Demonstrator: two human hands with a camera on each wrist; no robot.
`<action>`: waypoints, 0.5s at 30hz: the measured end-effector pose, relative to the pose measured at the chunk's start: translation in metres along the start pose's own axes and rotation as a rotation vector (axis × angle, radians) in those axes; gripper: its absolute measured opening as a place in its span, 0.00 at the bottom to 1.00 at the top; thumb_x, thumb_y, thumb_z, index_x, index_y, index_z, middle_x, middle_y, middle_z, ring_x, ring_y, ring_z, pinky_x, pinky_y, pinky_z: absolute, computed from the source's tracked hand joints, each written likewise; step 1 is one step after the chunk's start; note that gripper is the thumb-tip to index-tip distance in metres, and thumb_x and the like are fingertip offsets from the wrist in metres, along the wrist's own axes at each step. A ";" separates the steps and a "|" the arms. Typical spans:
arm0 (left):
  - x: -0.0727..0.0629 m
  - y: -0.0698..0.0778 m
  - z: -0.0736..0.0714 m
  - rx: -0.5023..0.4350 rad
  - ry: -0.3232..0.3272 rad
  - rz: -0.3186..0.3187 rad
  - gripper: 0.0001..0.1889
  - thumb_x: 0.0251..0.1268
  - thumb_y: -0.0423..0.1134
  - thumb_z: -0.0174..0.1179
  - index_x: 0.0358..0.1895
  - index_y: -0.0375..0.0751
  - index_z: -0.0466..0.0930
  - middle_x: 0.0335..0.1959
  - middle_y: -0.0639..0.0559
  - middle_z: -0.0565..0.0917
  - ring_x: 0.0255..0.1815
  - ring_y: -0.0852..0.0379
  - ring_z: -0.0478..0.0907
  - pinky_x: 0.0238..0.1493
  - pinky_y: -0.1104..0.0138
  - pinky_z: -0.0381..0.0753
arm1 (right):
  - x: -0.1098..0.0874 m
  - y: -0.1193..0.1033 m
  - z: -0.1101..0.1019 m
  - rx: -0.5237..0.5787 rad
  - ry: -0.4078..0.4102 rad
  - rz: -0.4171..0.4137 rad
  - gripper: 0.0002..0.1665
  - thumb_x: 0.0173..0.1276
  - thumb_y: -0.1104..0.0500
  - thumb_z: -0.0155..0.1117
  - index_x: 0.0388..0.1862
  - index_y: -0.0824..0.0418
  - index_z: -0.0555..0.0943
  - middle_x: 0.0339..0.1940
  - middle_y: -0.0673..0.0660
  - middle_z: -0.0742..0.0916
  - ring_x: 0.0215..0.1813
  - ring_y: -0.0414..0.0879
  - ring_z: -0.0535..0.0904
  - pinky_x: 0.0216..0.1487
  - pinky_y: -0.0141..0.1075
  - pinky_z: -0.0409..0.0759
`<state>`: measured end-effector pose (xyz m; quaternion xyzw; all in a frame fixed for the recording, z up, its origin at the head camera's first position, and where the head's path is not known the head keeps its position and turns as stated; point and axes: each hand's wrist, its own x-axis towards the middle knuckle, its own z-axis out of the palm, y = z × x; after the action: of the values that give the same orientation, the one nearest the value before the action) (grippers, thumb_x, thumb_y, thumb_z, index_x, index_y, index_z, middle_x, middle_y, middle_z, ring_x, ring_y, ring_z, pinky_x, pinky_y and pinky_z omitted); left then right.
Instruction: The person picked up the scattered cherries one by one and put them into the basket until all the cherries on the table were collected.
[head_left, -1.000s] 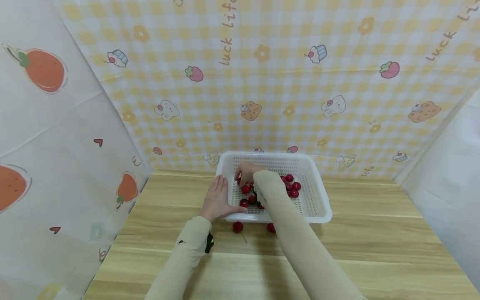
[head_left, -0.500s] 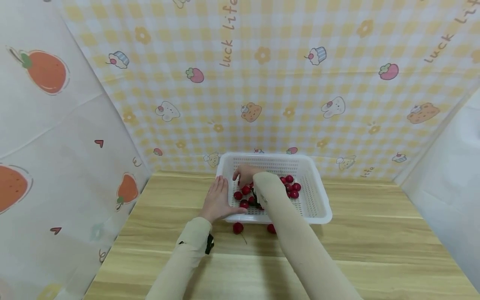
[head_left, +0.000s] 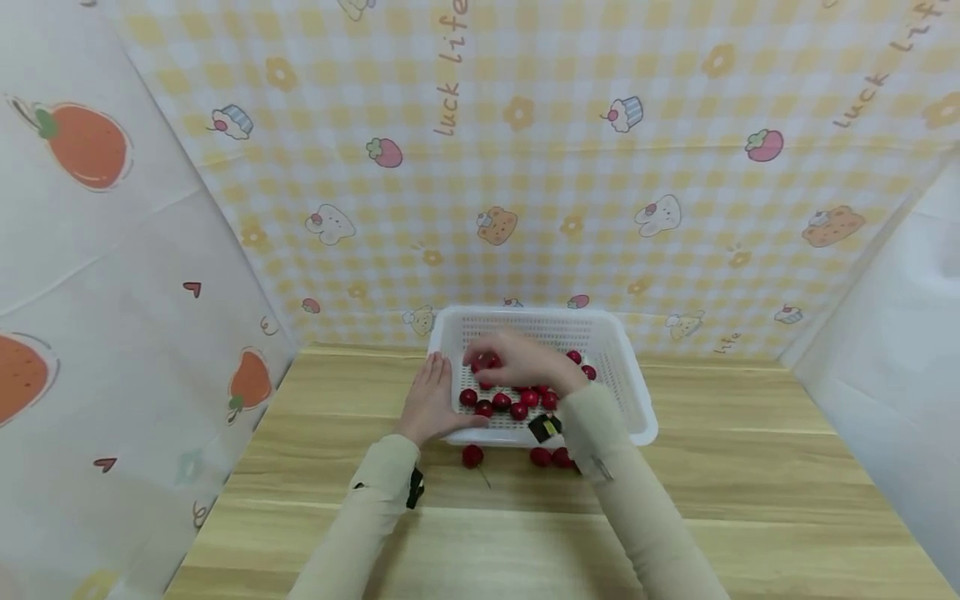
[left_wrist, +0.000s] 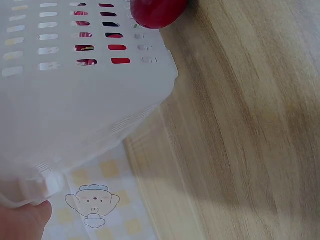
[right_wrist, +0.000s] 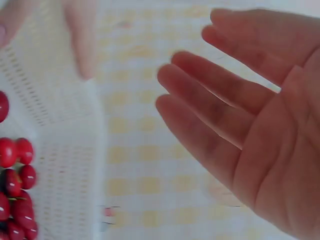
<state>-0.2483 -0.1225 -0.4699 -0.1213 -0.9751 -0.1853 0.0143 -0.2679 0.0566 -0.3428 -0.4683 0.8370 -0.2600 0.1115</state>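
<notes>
A white perforated plastic basket [head_left: 525, 312] stands at the back of the table with several red cherries [head_left: 501, 402] inside. My left hand [head_left: 431, 404] rests on its front left corner, fingers straight along the left rim and thumb stretched over the front rim. Over the basket's left part is my right hand [head_left: 521, 360], above the cherries. In the right wrist view the right hand [right_wrist: 260, 130] has loosely extended fingers and an empty palm. The left wrist view shows the basket wall [left_wrist: 75, 110] from low down, with red fruit through its slots.
On the wooden table [head_left: 480, 542] in front of the basket lie a stemmed cherry [head_left: 472, 457], another cherry [head_left: 540, 457] and one beside it [head_left: 561, 457], partly near the right sleeve. A checked yellow cloth [head_left: 555, 183] hangs right behind the basket.
My right hand has risen from the cherries, and its wrist has swung to the right, uncovering more fruit in the basket and in front of it. The left hand has stayed on the rim.
</notes>
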 end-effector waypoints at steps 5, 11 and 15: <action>0.001 -0.005 0.003 0.037 0.019 0.008 0.65 0.37 0.74 0.58 0.68 0.26 0.43 0.71 0.33 0.44 0.72 0.44 0.37 0.71 0.57 0.40 | -0.042 -0.026 0.014 -0.030 -0.016 -0.099 0.11 0.62 0.63 0.59 0.44 0.62 0.80 0.40 0.53 0.84 0.41 0.39 0.79 0.45 0.29 0.78; 0.000 -0.004 0.003 0.021 0.020 0.014 0.65 0.36 0.74 0.58 0.68 0.26 0.44 0.71 0.33 0.44 0.72 0.43 0.37 0.71 0.56 0.40 | -0.070 -0.033 0.053 -0.032 -0.167 -0.063 0.15 0.62 0.59 0.61 0.48 0.61 0.79 0.46 0.51 0.83 0.47 0.37 0.78 0.50 0.25 0.74; -0.001 0.000 0.002 0.008 0.017 0.009 0.65 0.35 0.74 0.59 0.68 0.27 0.44 0.71 0.34 0.43 0.72 0.44 0.36 0.71 0.57 0.39 | -0.074 -0.024 0.082 -0.071 -0.236 0.017 0.21 0.61 0.56 0.62 0.54 0.59 0.76 0.53 0.50 0.80 0.54 0.39 0.74 0.54 0.28 0.72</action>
<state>-0.2473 -0.1219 -0.4721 -0.1242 -0.9750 -0.1824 0.0240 -0.1752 0.0814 -0.4027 -0.4922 0.8308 -0.1721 0.1947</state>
